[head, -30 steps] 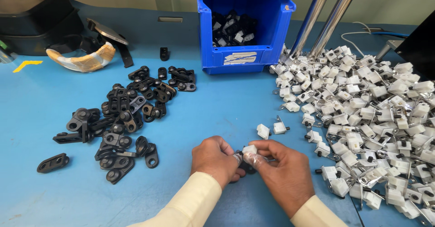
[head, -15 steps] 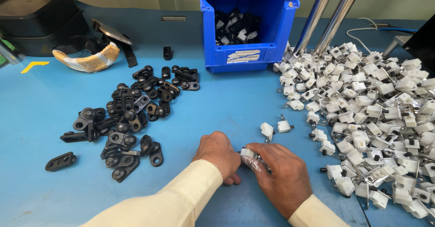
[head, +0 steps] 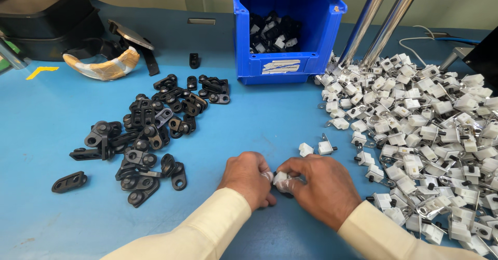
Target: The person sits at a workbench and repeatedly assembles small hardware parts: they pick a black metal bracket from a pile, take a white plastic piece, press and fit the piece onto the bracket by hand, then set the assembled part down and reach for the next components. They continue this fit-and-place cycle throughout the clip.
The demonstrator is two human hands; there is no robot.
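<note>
Single head-worn view, looking steeply down and forward over the blue desk [head: 270, 120]. Close to the left hand [head: 249, 177] and right hand [head: 319, 187] at bottom centre; blue bin [head: 282, 63] farther off, near the top edge.

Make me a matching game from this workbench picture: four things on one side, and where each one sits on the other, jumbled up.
Things:
1. blue bin
2. pile of black parts
3. heap of white parts
4. small white part

Places:
A. spread over the right side of the bench
B. pinched between the fingertips of the left hand and right hand
C. at the back, middle, beside the metal poles
D. scattered left of centre

Pairs: 1-C, 2-D, 3-A, 4-B
</note>
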